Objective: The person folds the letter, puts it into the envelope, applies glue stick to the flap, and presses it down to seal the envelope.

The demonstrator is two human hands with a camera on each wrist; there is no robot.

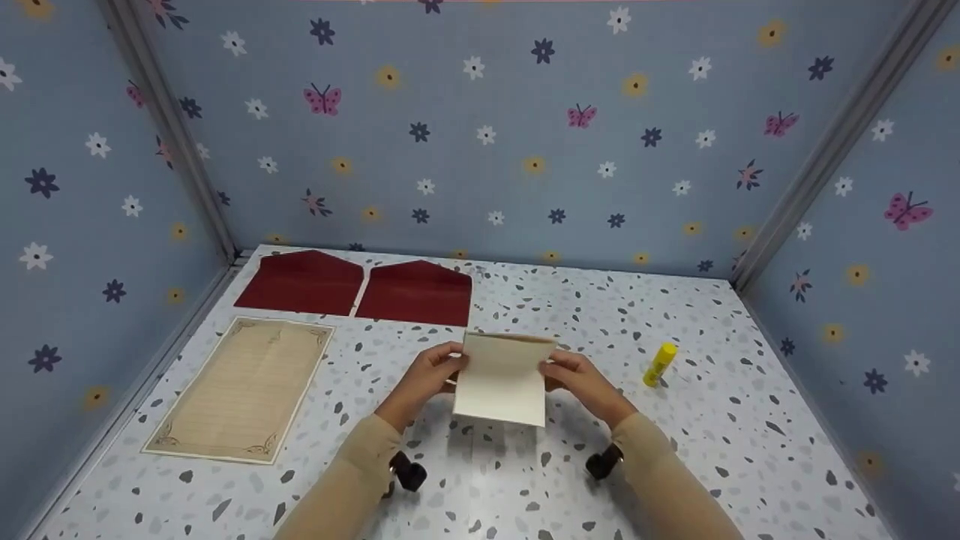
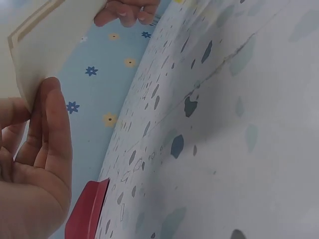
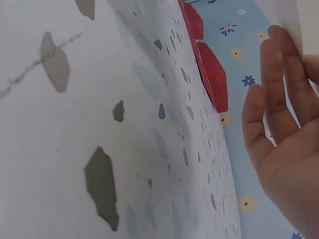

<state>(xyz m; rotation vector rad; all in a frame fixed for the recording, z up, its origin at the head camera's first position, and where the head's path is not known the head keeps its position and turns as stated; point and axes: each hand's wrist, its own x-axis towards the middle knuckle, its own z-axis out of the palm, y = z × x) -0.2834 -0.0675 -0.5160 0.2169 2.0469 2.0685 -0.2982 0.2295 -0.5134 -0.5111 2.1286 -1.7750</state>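
Sleeves (image 1: pixel 341 480) | left hand (image 1: pixel 424 376), right hand (image 1: pixel 586 382): grip pinching folded paper (image 1: pixel 501 386) | envelopes (image 1: pixel 415 298) beyond | glue stick (image 1: pixel 660 365) right

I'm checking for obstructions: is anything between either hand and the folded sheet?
Nothing visible is: the left hand and right hand hold the folded sheet directly, at opposite sides. The red envelopes lie farther back, and the yellow glue stick is off to the right.
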